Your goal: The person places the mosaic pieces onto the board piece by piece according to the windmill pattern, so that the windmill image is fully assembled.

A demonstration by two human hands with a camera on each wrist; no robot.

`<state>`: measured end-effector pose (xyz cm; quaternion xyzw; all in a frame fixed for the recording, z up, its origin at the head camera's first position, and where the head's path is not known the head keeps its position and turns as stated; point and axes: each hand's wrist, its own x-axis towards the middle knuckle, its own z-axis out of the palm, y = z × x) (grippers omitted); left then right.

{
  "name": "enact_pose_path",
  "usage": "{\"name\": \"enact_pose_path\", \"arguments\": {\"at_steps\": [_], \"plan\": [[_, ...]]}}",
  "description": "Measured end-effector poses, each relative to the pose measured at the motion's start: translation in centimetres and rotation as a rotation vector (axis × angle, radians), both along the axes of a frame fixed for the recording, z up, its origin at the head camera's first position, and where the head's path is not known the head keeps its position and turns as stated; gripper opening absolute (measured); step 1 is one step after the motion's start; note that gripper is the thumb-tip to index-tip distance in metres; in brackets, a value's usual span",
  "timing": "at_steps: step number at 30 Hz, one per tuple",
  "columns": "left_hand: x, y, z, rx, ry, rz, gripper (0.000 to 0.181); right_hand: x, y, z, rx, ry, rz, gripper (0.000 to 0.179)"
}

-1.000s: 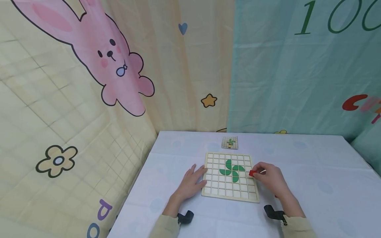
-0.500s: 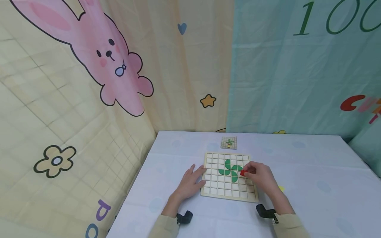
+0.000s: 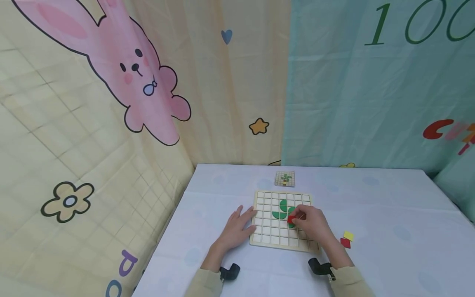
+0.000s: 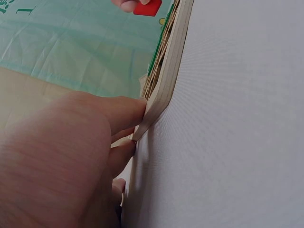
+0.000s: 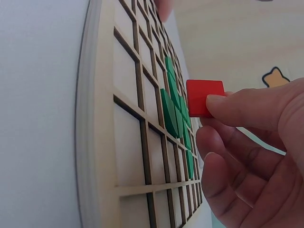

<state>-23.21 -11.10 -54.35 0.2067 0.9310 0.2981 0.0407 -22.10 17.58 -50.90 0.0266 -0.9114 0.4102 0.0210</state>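
Note:
A wooden grid board [image 3: 268, 232] with white cells lies on the table. Several green curved pieces [image 3: 279, 215] sit in its middle cells, forming a pinwheel partly covered by my right hand [image 3: 313, 222] in the head view. Between thumb and fingers that hand pinches a red square tile [image 5: 198, 90], held above the grid over the green pieces. My left hand [image 3: 236, 229] rests at the board's left side, its fingers extended. In the left wrist view its fingertips [image 4: 137, 108] touch the board's edge.
Behind the board lies a small pattern card [image 3: 285, 179] with a similar green figure. A yellow square tile [image 3: 349, 235] and another red tile [image 3: 345, 243] lie on the table beside my right forearm. Printed curtains hang behind the table.
My right hand has moved left with the red tile, from the board's right edge to over the green pieces. The yellow and red tiles have come into sight. My left hand stays put.

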Motion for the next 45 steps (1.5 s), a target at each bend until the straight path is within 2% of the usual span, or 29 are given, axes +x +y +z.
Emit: {"name": "enact_pose_path", "arguments": {"at_steps": [10,18,25,29,35,41,45], "plan": [[0.0,0.0,-0.1,0.000,0.000,0.002,0.055,0.0,-1.4,-0.4,-0.020,0.019,0.024,0.016],[-0.1,0.1,-0.4,0.003,0.011,-0.004,0.054,0.1,-2.1,-0.9,0.028,0.042,0.045,0.019],[-0.1,0.0,-0.3,-0.003,0.017,-0.006,0.054,0.0,-2.4,-0.7,0.066,0.011,0.033,0.019],[-0.1,0.1,-0.3,0.005,0.007,-0.004,0.054,0.0,-2.6,-0.6,0.123,0.037,0.026,0.017],[0.0,0.1,-0.3,0.006,0.004,0.001,0.055,0.2,-2.7,-0.7,0.204,0.031,0.042,0.009],[-0.1,0.1,-0.4,0.012,0.018,0.002,0.055,0.2,-2.8,-0.7,0.234,0.045,0.051,0.010],[-0.1,0.1,-0.4,0.016,0.021,-0.002,0.055,0.1,-2.5,-0.7,0.221,0.023,0.043,0.013]]}}
